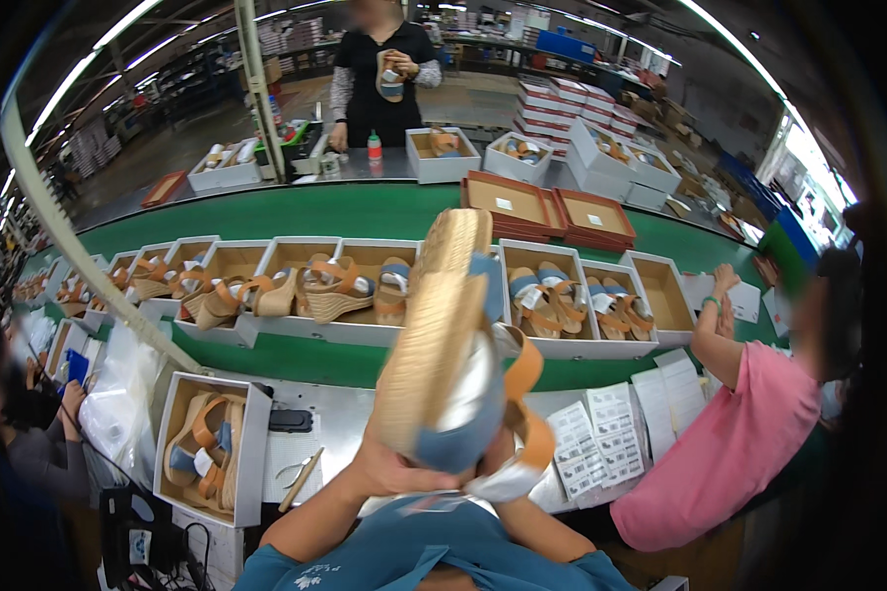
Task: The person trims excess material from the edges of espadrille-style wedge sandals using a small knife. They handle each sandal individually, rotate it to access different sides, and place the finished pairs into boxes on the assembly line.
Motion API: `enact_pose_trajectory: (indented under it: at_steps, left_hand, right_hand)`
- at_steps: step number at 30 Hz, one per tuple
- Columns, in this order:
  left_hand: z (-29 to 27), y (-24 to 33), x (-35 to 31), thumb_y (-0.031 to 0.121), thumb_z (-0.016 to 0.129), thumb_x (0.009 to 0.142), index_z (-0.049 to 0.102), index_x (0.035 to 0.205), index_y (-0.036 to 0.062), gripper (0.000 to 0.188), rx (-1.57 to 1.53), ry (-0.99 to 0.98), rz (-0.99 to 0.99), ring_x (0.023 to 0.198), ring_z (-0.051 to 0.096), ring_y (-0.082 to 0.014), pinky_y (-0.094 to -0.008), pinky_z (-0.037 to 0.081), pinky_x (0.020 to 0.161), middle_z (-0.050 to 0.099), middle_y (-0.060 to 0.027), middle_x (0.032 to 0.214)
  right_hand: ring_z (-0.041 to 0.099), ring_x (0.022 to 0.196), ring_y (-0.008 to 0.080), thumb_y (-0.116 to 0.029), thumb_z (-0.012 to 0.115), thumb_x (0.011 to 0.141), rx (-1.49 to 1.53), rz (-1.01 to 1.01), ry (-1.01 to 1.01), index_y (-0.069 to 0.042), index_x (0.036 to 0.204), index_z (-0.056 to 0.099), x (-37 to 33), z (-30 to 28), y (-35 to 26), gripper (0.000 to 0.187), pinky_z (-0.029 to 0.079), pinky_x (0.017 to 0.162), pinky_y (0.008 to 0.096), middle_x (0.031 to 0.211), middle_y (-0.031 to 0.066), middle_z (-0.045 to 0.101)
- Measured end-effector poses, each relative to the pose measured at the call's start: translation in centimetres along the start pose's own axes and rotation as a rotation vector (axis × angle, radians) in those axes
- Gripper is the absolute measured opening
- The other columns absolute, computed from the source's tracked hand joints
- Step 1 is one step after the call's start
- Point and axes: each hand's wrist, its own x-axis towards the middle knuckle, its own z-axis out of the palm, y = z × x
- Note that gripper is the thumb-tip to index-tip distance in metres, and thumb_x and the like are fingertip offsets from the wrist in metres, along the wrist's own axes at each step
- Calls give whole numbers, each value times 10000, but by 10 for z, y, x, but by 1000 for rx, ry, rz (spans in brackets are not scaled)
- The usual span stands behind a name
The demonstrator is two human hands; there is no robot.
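Note:
Close in front of me, a wedge sandal [404, 404] stands raised with its woven tan side and sole toward me, blurred by motion. It has a blue band and orange-tan straps. Behind it rises a second tan sole [458, 236], seemingly the other sandal of the pair. My left hand [394, 465] is closed around the lower left of the sandal. My right hand [501, 458] is closed at the lower right, partly covered by the straps and white wrapping [508, 483]. To my left, a white box [258, 463] holds a pair of similar sandals.
Open shoe boxes [552, 345] with sandals line the green conveyor [315, 209]. Pliers [299, 471] and label sheets [601, 433] lie on my bench. A co-worker in pink [729, 433] reaches in at right; another person [384, 89] stands opposite holding a sandal. A pole [99, 266] crosses at left.

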Motion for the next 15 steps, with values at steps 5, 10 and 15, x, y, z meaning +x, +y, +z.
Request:
enact_pose_trajectory:
  at_steps: [5, 10, 15]
  left_hand:
    - [60, 26, 22, 529, 783, 729, 451, 1431, 104, 885, 683, -60, 303, 1436, 163, -477, -595, 224, 1108, 228, -319, 1526]
    - [68, 8, 14, 421, 769, 781, 623, 1270, 147, 578, 572, -312, 381, 1323, 455, -336, -614, 214, 1119, 508, -166, 1397]
    - [69, -28, 23, 240, 799, 756, 673, 1192, 138, 465, 211, -495, 173, 1209, 590, -229, -495, 351, 1099, 654, -84, 1243]
  right_hand:
    - [531, 1241, 299, -394, 558, 957, 927, 115, 2, -63, 1433, 382, -2, -73, 47, 606, 504, 991, 464, 1393, 157, 495]
    - [557, 1215, 280, -364, 530, 975, 1135, 28, -127, -89, 1401, 438, 15, -102, 29, 515, 514, 982, 432, 1375, 115, 530]
    - [582, 1189, 244, -394, 559, 953, 1150, -63, 133, -118, 1359, 504, 23, -154, 46, 493, 494, 1003, 437, 1335, 80, 579]
